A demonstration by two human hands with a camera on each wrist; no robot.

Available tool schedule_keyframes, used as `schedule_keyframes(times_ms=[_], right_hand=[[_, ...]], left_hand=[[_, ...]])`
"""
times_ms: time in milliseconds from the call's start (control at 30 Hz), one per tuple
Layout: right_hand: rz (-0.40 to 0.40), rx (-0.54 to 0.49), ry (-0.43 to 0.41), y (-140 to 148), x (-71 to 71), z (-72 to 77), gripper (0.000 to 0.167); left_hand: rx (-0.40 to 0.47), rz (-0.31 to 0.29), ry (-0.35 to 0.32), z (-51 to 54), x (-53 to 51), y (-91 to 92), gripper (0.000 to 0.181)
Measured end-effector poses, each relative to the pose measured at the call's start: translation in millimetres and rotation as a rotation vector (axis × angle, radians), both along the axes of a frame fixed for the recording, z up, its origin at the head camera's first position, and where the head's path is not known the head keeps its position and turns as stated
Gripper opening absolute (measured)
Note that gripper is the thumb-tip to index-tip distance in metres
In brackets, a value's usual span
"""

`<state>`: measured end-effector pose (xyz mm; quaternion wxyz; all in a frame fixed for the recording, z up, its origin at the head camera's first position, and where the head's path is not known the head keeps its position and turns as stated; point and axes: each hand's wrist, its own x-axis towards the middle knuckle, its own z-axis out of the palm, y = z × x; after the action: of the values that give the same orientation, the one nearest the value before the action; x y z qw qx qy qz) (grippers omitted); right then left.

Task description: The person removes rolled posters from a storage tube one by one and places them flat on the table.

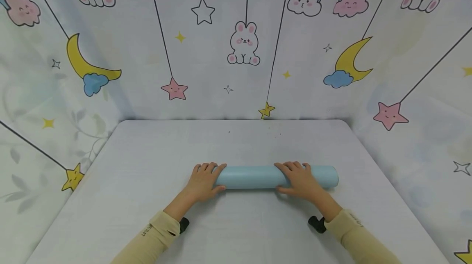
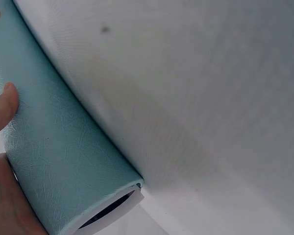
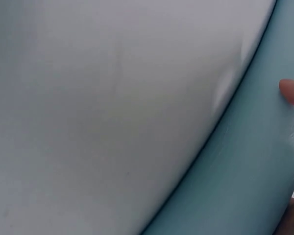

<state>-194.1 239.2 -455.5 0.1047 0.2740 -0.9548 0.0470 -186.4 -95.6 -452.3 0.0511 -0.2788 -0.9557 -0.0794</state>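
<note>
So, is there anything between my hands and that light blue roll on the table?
No, nothing visible is in the way. Your left hand holds the light blue roll near its left end, and your right hand holds it toward the right end, both directly against its surface.

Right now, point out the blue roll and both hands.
Blue roll (image 1: 251,177): head view, surface between the hands.
Left hand (image 1: 204,181): head view, back of hand.
Right hand (image 1: 301,180): head view, back of hand.

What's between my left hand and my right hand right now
In the head view, a stretch of the light blue roll lies between the left hand and the right hand.
</note>
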Motion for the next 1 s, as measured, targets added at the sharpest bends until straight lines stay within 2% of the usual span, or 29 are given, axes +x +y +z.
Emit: schedule_keyframes(times_ms=[633,1000], right_hand=[[0.063,0.086,-0.043,-52.1,-4.2,3.8,0.075],[0.057,0.115,-0.012,-57.3,-2.9,4.4,0.074]], left_hand=[[-0.015,0.006,0.001,0.3,0.1,0.1,0.067],[-0.011,0.005,0.015,-0.4,0.1,-0.2,0.067]])
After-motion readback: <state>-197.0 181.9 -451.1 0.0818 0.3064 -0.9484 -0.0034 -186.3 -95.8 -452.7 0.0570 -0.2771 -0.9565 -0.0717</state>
